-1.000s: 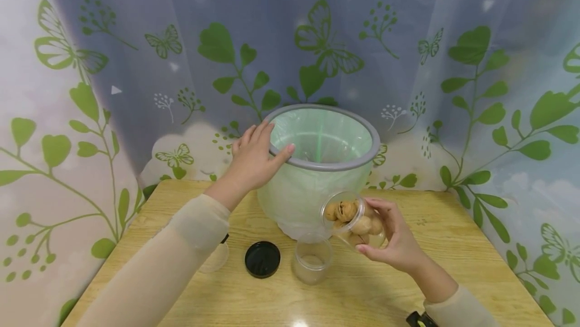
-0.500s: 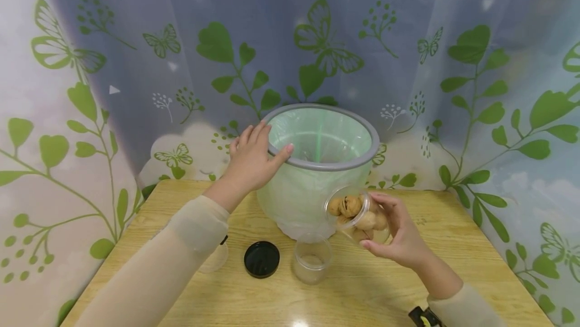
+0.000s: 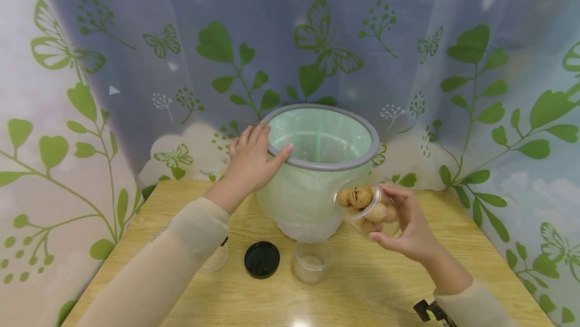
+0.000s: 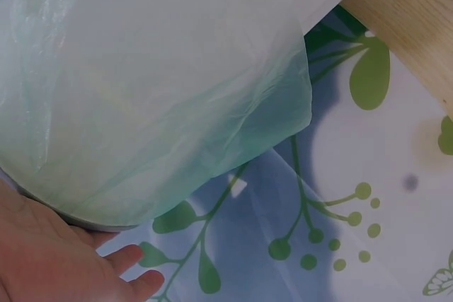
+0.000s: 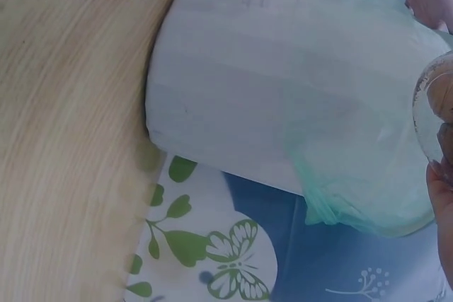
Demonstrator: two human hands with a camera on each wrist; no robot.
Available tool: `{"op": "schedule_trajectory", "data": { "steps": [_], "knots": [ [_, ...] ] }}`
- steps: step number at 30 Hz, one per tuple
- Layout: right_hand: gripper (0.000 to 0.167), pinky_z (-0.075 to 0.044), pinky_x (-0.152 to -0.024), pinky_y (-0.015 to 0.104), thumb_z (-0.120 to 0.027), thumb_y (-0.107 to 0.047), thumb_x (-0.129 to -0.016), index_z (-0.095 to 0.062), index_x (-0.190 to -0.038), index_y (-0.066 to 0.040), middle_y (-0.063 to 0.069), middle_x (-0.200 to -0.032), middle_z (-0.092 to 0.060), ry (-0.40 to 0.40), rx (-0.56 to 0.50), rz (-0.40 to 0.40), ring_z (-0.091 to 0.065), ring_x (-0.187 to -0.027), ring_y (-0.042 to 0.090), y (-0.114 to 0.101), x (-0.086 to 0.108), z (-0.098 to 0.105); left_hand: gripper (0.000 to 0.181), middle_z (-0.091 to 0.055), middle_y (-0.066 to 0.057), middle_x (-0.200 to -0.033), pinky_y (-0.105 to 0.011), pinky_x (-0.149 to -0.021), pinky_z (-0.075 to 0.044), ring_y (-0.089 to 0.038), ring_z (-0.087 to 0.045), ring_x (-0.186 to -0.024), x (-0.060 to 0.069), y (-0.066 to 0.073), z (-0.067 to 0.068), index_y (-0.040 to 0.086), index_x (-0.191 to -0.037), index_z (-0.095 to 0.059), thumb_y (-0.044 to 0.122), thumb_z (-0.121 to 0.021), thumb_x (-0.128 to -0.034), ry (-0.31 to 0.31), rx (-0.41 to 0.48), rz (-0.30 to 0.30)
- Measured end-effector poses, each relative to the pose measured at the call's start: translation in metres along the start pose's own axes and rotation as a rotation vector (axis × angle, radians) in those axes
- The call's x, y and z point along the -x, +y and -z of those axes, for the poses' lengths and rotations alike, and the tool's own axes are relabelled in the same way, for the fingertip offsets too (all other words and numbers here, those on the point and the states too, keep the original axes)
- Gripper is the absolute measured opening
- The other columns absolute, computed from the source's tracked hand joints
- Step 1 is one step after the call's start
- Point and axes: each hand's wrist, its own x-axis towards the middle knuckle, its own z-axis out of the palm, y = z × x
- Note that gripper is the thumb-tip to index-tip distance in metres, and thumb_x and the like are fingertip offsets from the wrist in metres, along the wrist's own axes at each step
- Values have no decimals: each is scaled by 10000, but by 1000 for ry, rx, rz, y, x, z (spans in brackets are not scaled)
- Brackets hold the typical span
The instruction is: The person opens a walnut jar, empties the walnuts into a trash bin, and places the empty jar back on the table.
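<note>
A bin (image 3: 312,201) with a grey rim and a pale green plastic liner stands upright on the table. My left hand (image 3: 251,161) rests on the rim's left side, its fingers extended along the outside and its thumb lying across the rim. My right hand (image 3: 414,231) grips a clear plastic jar (image 3: 393,226) tilted with its mouth toward the left. Walnuts (image 3: 361,197) fill much of that jar, one showing a dark crack. The jar is beside the bin's front right, below rim height. In the right wrist view only part of the jar (image 5: 423,114) shows.
A second clear jar (image 3: 311,266) stands in front of the bin. Left of it lies a black round lid (image 3: 262,260). A clear round thing (image 3: 215,259) is partly hidden by my left sleeve. A patterned curtain (image 3: 385,75) closes off the back of the wooden table (image 3: 376,292).
My right hand has moved to the right with the jar of walnuts, still tilted. The left hand has stayed on the bin's rim.
</note>
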Motion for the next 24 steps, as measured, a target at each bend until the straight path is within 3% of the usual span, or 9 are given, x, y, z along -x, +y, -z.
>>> {"op": "schedule_trajectory", "data": {
  "steps": [16,24],
  "knots": [
    [837,-419,-1022,249,-859,-13,-767,-310,-1355,217,134,-1398,-497,56,35,8,-511,-1242,206,-9,-7,18,938,-161,-109,-1660,-611,-1155,-78,-359,-75,-1516,2,0,0,74,-1595,-213,760,-261,-957,-9,-2,3],
    [836,-405,-1033,242,-842,86,-719,-309,-1348,220,129,-1393,-493,74,59,-2,-507,-1254,204,-16,-15,29,935,-169,-104,-1659,-614,-1155,-87,-362,-86,-1515,1,-1,-1,76,-1594,-216,760,-257,-958,1,-2,-6]
  ]
}}
